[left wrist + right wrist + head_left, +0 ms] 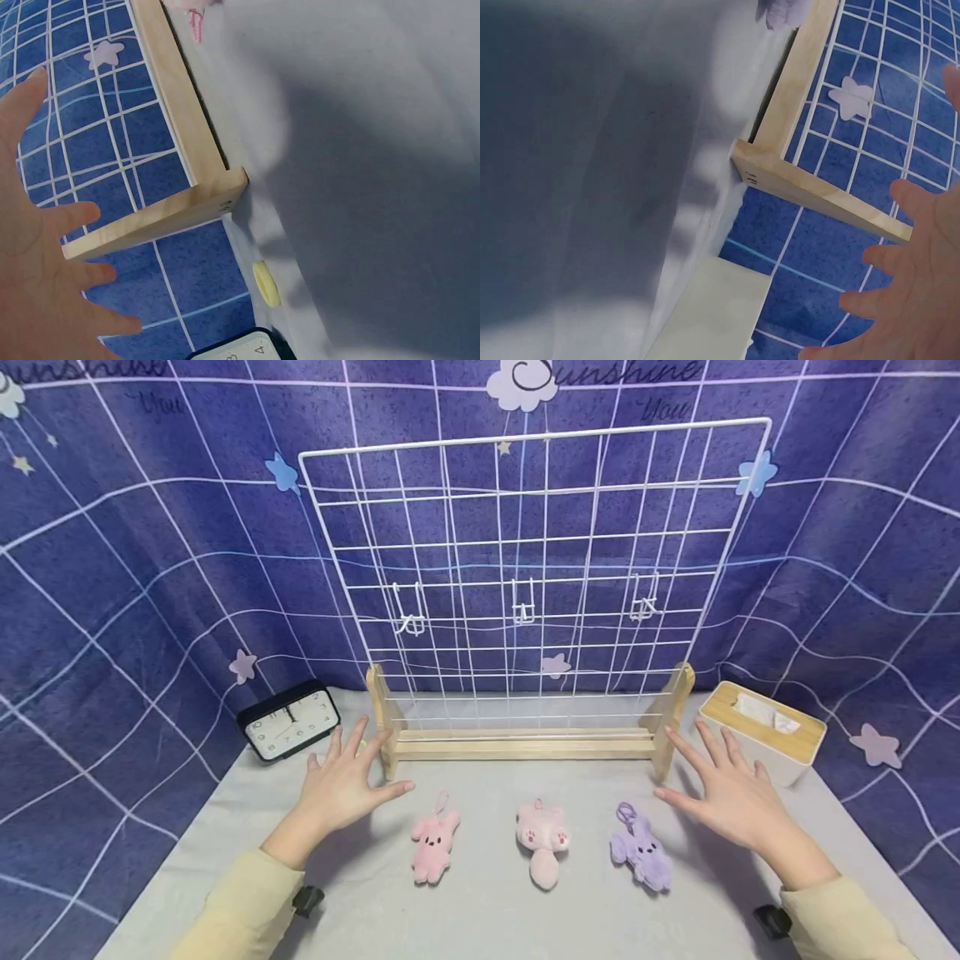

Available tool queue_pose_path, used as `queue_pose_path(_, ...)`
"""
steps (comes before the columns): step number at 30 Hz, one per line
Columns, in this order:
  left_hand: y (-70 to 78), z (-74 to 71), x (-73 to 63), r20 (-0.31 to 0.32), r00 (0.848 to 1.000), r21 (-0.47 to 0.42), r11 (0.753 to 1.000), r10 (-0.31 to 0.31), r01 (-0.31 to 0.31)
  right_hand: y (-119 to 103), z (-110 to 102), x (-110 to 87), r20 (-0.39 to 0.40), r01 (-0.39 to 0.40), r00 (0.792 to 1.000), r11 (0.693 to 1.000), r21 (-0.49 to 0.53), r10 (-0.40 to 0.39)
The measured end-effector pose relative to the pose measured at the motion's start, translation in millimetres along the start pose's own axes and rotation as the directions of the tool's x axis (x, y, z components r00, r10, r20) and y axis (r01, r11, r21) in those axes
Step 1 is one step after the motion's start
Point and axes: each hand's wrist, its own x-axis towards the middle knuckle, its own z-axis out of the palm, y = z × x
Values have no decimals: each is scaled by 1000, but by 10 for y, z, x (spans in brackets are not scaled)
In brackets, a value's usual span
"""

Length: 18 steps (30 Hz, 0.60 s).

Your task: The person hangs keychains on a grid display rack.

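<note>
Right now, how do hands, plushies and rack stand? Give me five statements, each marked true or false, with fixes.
1. The left hand and the right hand are both open and empty. True.
2. Three hooks on the grid rack hold no plush. True.
3. The right hand grips a plush. False: the purple plush lies on the table, untouched.
4. The thing beyond the right hand is a clock. False: it is a tissue box.
5. The middle plush shows paw prints. True.
</note>
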Motion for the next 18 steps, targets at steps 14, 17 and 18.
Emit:
queue_pose_path(14, 34, -55, -35, -9, 1000, -14, 1000, -3, 3, -12, -56, -46, -16, 6, 1000, 1000, -20, -6)
queue_pose_path(17, 53, -49, -44, -6, 1000, -29, 1000, 1, -1, 5, -50, -51, -49, 35, 998, 999, -31, -37)
queue_pose_path(18, 61, -46, -44, -8, 1000, -35, 999, 4, -4, 13, -48, -51, -64, 48, 997, 998, -33, -50)
